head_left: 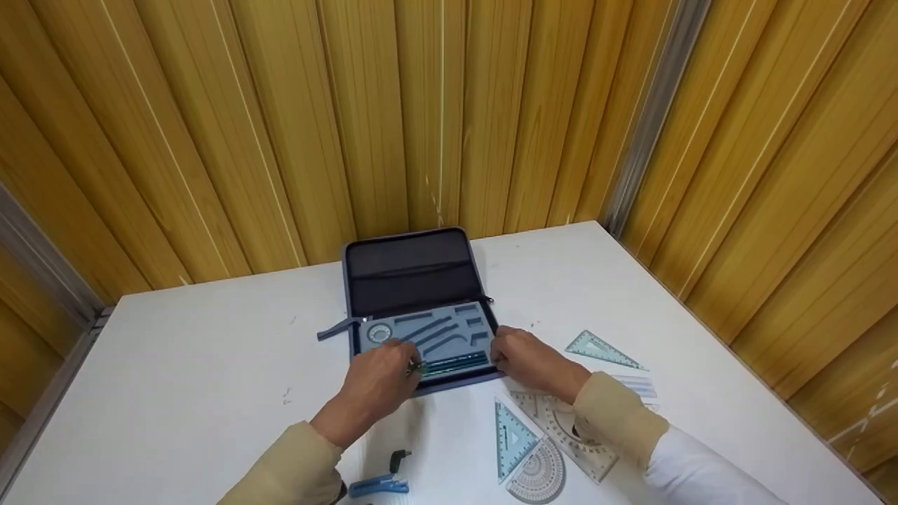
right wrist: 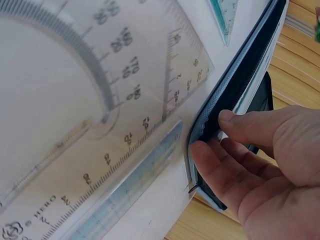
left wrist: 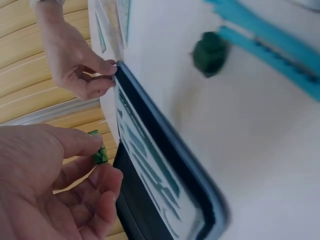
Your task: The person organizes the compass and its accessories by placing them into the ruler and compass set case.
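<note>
A dark zip case (head_left: 410, 280) lies unfolded on the white table, its lid laid back toward the wall. Its light blue insert (head_left: 438, 313) has shaped slots, a round white piece (head_left: 379, 333) at the left and dark green pencils (head_left: 452, 363) along the front. My left hand (head_left: 382, 372) is over the case's front left part. Between thumb and fingertips it pinches a small see-through green piece (left wrist: 100, 152), partly hidden by the fingers. My right hand (head_left: 526, 356) grips the case's right edge near the front corner, thumb (right wrist: 227, 117) on the inner side.
Right of the case lie two set squares (head_left: 515, 438) (head_left: 603, 349), a protractor (head_left: 539, 473), a clear template (head_left: 593, 459) and a striped ruler (head_left: 637, 386), partly under my right forearm. Near my left sleeve are a blue tool (head_left: 379, 485) and a small dark green piece (head_left: 398, 460). Panelled walls (head_left: 379, 140) stand behind.
</note>
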Tool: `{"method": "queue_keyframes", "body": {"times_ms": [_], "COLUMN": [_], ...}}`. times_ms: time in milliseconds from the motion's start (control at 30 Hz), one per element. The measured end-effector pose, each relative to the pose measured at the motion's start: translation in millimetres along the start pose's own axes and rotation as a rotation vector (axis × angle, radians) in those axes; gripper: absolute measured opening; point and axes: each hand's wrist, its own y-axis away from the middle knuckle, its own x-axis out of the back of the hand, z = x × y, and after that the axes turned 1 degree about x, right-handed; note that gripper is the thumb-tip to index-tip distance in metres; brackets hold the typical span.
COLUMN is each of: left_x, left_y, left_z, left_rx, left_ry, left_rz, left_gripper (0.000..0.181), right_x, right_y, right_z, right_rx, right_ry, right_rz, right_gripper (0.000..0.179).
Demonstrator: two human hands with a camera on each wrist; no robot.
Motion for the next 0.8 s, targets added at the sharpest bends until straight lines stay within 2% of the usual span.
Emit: {"method": "queue_keyframes", "body": {"times_ms": [267, 433, 633, 800], "left_x": [-14.4, -24.9, -38.1, -51.9], "left_y": [-43.5, -67.6, -89.0, -103.4], "left_z": [11.3, 12.5, 15.5, 21.3], "left_rx": [0.029, 0.069, 0.109, 0.150], "left_ry": [0.038, 0.008, -0.054, -0.049], "left_rz": [-0.019, -0.042, -0.080, -0.102], "left_gripper": [0.013, 0.013, 0.014, 0.014], "right_x": [3, 4, 5, 4], "right_y": [-1.9, -1.8, -2.9, -3.0], "right_z": [-1, 0, -1, 0], "right_rx": [-0.036, -0.050, -0.071, -0.057], "right_ry": [-0.013, -0.011, 0.000, 0.021], "right_rz": [-0.023, -0.030, -0.044, -0.041], "right_gripper": [0.014, 0.013, 0.013, 0.012]}}
